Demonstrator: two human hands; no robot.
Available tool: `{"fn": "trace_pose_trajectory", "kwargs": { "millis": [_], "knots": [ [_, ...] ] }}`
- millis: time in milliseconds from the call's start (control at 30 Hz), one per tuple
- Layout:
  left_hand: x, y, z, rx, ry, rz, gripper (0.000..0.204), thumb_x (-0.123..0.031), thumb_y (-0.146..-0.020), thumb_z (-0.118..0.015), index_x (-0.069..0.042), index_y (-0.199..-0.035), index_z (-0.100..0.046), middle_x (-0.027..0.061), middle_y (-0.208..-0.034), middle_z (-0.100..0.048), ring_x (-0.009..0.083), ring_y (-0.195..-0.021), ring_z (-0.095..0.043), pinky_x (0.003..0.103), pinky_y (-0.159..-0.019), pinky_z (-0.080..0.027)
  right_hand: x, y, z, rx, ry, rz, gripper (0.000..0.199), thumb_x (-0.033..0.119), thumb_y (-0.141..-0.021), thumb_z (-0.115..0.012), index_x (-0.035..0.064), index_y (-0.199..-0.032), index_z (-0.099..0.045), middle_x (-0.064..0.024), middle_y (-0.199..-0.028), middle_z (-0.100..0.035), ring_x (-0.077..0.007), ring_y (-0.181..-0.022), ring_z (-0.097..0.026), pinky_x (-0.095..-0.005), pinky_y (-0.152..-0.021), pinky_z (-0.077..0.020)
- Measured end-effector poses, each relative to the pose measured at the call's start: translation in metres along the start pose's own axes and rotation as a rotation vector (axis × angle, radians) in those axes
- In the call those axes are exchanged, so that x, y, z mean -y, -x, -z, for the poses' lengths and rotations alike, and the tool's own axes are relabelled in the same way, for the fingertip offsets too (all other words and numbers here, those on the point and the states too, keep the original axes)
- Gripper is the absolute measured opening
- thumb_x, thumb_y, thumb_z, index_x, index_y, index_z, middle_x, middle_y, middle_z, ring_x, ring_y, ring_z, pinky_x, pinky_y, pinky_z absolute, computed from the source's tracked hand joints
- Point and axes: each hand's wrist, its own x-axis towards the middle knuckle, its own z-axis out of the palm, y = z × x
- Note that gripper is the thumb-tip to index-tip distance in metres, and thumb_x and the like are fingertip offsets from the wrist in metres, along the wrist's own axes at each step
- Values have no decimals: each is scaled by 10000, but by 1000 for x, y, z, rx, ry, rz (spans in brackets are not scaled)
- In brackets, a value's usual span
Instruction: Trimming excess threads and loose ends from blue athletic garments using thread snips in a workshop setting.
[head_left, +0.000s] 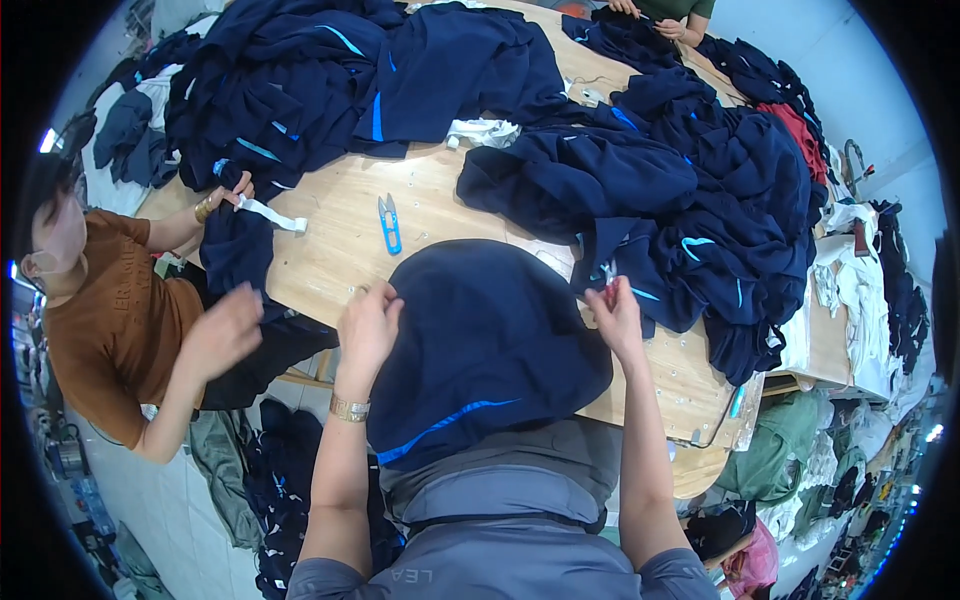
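Note:
A dark navy garment [490,330] with a bright blue stripe lies spread from the table edge onto my lap. My left hand [368,325] pinches its upper left edge, fingers curled at the fabric. At the garment's right edge, my right hand [615,315] is closed around small red-handled thread snips [612,286], whose metal tip points away from me. Whether the right fingers also touch the fabric is hard to see. Beyond the garment, blue-handled thread snips [390,226] lie on the wooden table [340,200].
Heaped navy garments [660,180] cover the table's right, with another large pile [300,80] at the far left. A co-worker in a brown shirt [130,310] sits at left, holding a white strip [272,214]. Another person's hands [670,27] work at the far side.

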Motion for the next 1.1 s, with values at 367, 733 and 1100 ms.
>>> {"fn": "trace_pose_trajectory", "kwargs": {
  "millis": [367,733,1100],
  "knots": [
    [-101,31,-57,222,489,-360,365,-321,-705,-707,-65,-930,-575,98,-867,-596,233,-805,-590,335,-698,-487,-50,44,7,-228,-37,-154,290,213,-832,-612,25,-782,-397,-60,-630,-496,-140,-575,-478,-274,-534,-390],
    [-111,49,-65,366,1139,-192,329,-82,-709,-621,36,-1004,-533,125,-911,-613,209,-798,-590,284,-752,-462,42,56,-5,235,-1150,-254,257,74,-876,-541,102,-844,-288,-101,-789,-574,-167,-678,-618,-259,-600,-506],
    [25,54,23,-375,485,194,442,-30,-750,-589,-21,-1160,-421,171,-1003,-546,244,-906,-562,307,-721,-473,17,25,-57,96,-262,83,279,74,-794,-642,28,-871,-378,-43,-736,-533,-93,-645,-535,-220,-580,-441]
  ]
}}
